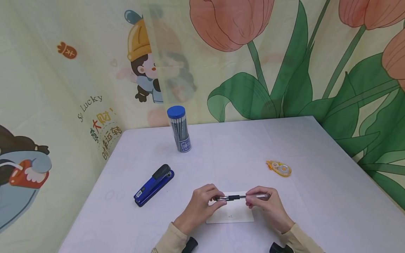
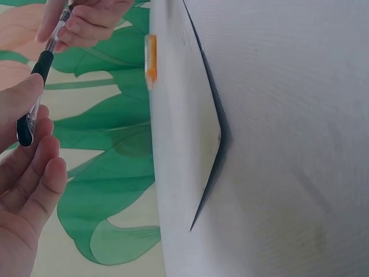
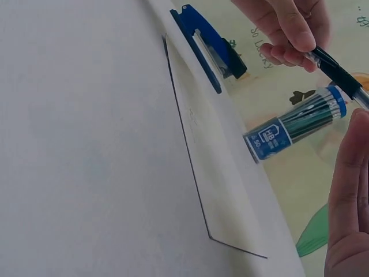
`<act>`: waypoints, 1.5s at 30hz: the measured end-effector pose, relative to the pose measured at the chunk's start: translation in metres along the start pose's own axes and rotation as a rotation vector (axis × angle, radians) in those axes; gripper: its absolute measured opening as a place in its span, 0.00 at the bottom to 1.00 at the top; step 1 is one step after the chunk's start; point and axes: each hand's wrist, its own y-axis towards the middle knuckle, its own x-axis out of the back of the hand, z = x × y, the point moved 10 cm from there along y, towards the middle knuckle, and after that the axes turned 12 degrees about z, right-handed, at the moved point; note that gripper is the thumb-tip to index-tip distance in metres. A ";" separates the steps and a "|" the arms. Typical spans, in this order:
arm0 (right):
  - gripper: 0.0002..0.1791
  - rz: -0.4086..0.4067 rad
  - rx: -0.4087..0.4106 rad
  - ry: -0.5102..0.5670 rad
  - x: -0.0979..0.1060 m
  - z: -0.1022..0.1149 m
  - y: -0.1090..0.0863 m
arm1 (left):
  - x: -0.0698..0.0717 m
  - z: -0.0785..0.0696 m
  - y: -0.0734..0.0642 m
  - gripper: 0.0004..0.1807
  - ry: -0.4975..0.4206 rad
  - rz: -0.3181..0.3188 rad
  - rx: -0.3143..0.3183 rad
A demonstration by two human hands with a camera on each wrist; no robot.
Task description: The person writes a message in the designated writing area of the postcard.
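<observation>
A gel pen (image 1: 234, 197) with a clear barrel and a black grip is held level over a white sheet of paper (image 1: 234, 216). My left hand (image 1: 205, 203) pinches the pen's left end, which has a black tip part, between thumb and fingers. At the other end, my right hand (image 1: 265, 205) pinches the clear barrel. In the left wrist view the pen (image 2: 43, 66) runs up from the left thumb to the right hand's fingers. The right wrist view shows the left hand (image 3: 291, 29) gripping the pen's dark end.
A blue stapler (image 1: 154, 185) lies to the left on the white table (image 1: 104, 221). Farther back stands a blue-lidded tub of pencils (image 1: 179, 130). An orange correction tape (image 1: 279, 168) lies at the right. A printed curtain (image 1: 177, 70) hangs behind the table.
</observation>
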 end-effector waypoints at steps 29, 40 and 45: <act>0.05 0.164 -0.022 0.132 -0.032 -0.013 0.012 | -0.004 -0.009 0.000 0.07 0.001 -0.005 -0.089; 0.05 0.147 -0.049 0.154 -0.035 -0.018 0.012 | -0.006 -0.007 -0.001 0.07 -0.011 0.005 -0.068; 0.06 0.152 -0.041 0.166 -0.035 -0.017 0.013 | -0.005 -0.007 0.000 0.07 -0.020 0.002 -0.070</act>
